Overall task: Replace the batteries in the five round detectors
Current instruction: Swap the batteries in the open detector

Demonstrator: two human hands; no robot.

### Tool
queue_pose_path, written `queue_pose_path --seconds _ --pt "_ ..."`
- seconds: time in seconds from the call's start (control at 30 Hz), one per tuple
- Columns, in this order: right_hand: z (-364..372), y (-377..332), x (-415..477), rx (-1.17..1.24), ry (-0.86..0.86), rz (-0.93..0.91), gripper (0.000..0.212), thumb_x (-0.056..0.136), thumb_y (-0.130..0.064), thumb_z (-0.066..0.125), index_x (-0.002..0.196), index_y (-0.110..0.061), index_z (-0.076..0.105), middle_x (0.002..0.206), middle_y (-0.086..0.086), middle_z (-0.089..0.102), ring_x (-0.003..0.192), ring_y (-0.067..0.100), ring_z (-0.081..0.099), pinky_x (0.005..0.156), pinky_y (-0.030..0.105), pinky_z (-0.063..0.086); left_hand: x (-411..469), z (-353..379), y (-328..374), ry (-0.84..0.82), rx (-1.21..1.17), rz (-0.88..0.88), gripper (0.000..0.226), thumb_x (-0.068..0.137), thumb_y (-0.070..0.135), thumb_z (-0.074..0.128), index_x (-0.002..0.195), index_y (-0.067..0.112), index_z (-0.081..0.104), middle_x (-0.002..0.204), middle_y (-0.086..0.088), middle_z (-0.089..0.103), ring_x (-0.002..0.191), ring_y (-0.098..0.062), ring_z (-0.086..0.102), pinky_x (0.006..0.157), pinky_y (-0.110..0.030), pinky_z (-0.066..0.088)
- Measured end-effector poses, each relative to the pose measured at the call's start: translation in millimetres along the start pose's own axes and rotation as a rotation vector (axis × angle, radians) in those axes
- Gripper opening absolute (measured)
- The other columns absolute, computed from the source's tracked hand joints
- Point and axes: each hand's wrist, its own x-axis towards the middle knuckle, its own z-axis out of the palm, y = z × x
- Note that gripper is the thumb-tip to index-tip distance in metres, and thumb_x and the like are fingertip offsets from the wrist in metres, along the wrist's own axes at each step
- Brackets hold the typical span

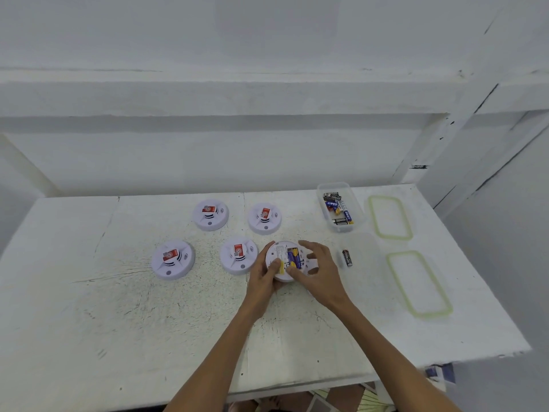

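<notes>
White plastic shell: upturned detector (279,251), back side up, sits low over the middle of the table (89,292); its bay shows blue-and-yellow batteries (292,258).
Left hand (263,281): clamped on the shell's 8 o'clock rim, thumb laid across the back.
Right hand (322,270): fingers arched round the 3 o'clock rim, thumb at the bay, gripping the shell.
Handling: likely light, stiff and smooth, so a little slippery; best held by the rim, clear of the thin bay clips and contacts.
Others: four face-up detectors (238,255) lie from 9 to 11 o'clock of it.
Spares: loose battery (347,257) at 3 o'clock; clear box (323,188) of batteries at 1 o'clock.
Unclear: whether the batteries are fully seated; label print too small; bay cover not seen.
</notes>
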Motion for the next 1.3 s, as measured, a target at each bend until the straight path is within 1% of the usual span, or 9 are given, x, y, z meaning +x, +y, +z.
queue_pose_path --seconds 0.13,0.23,0.47,0.67,0.8,0.97,1.07,1.2,1.3 --pt "-1.6 -5.1 5.5 0.106 -0.015 0.207 0.069 0.081 -0.043 0.080 0.141 -0.031 0.048 0.126 -0.011 0.057 0.109 0.006 0.061 0.080 0.016 0.051 0.2 -0.2 1.5 0.010 -0.013 -0.008 0.046 0.106 0.015 0.055 0.150 0.027 0.050 0.143 -0.006 0.065 0.129 -0.028 0.064 0.101 -0.054 0.057" --pt "0.7 2.7 7.1 0.203 -0.124 0.253 0.062 0.079 -0.044 0.082 0.133 -0.031 0.055 0.118 -0.007 0.070 0.102 0.010 0.069 0.084 0.027 0.059 0.2 0.0 1.8 0.011 -0.037 -0.012 0.047 0.106 0.012 0.055 0.151 0.024 0.049 0.142 -0.007 0.065 0.128 -0.028 0.065 0.099 -0.052 0.058" --pt "6.7 6.9 6.8 0.452 -0.091 0.359 0.060 0.076 -0.023 0.088 0.128 -0.018 0.059 0.104 0.010 0.076 0.098 0.024 0.073 0.091 0.044 0.059 -2.5 -0.5 3.3 0.020 0.026 0.013 0.050 0.107 0.013 0.055 0.155 0.022 0.045 0.146 -0.006 0.062 0.129 -0.026 0.064 0.096 -0.048 0.060" --pt "10.0 9.8 5.8 0.420 -0.016 0.385 0.052 0.071 -0.024 0.090 0.116 -0.026 0.064 0.095 0.010 0.077 0.092 0.023 0.075 0.089 0.046 0.060 -5.1 1.0 5.9 0.005 0.102 0.049 0.046 0.108 0.012 0.052 0.153 0.022 0.046 0.145 -0.004 0.063 0.128 -0.025 0.065 0.097 -0.046 0.060" --pt "9.0 7.9 9.7 0.384 -0.045 0.398 0.051 0.071 -0.027 0.090 0.115 -0.029 0.065 0.097 0.005 0.077 0.094 0.021 0.074 0.090 0.045 0.059 -6.1 0.7 5.1 0.023 0.094 0.041 0.048 0.107 0.013 0.054 0.153 0.023 0.046 0.145 -0.004 0.063 0.129 -0.026 0.064 0.099 -0.051 0.058" --pt "9.8 -1.2 7.6 0.203 -0.010 0.324 0.042 0.084 -0.040 0.078 0.122 -0.031 0.062 0.103 -0.003 0.074 0.094 0.012 0.071 0.086 0.035 0.060 -8.1 3.5 6.9 0.039 0.065 0.043 0.048 0.107 0.015 0.056 0.153 0.023 0.046 0.140 -0.002 0.067 0.126 -0.024 0.067 0.098 -0.048 0.059" --pt "11.7 1.9 6.8 0.330 0.018 0.357 0.042 0.082 -0.036 0.079 0.121 -0.026 0.065 0.103 0.001 0.076 0.097 0.017 0.073 0.089 0.042 0.060 -9.9 5.1 7.5 0.061 0.071 0.042 0.055 0.104 0.019 0.061 0.155 0.027 0.043 0.143 -0.001 0.064 0.127 -0.023 0.066 0.101 -0.050 0.058" --pt "14.4 1.2 5.0 0.484 0.060 0.437 0.042 0.080 -0.025 0.083 0.117 -0.020 0.063 0.101 0.008 0.077 0.095 0.023 0.075 0.089 0.046 0.060 -10.6 4.9 8.1 0.050 0.140 0.081 0.051 0.101 0.023 0.068 0.149 0.024 0.049 0.141 -0.004 0.066 0.128 -0.027 0.066 0.106 -0.054 0.054" --pt "9.4 -2.7 5.3 0.546 0.022 0.454 0.036 0.089 -0.021 0.076 0.120 -0.008 0.062 0.102 0.014 0.076 0.095 0.025 0.075 0.088 0.046 0.060 -9.2 2.0 7.3 0.030 0.096 0.057 0.054 0.102 0.018 0.064 0.152 0.021 0.046 0.140 -0.006 0.067 0.128 -0.028 0.065 0.105 -0.050 0.055"
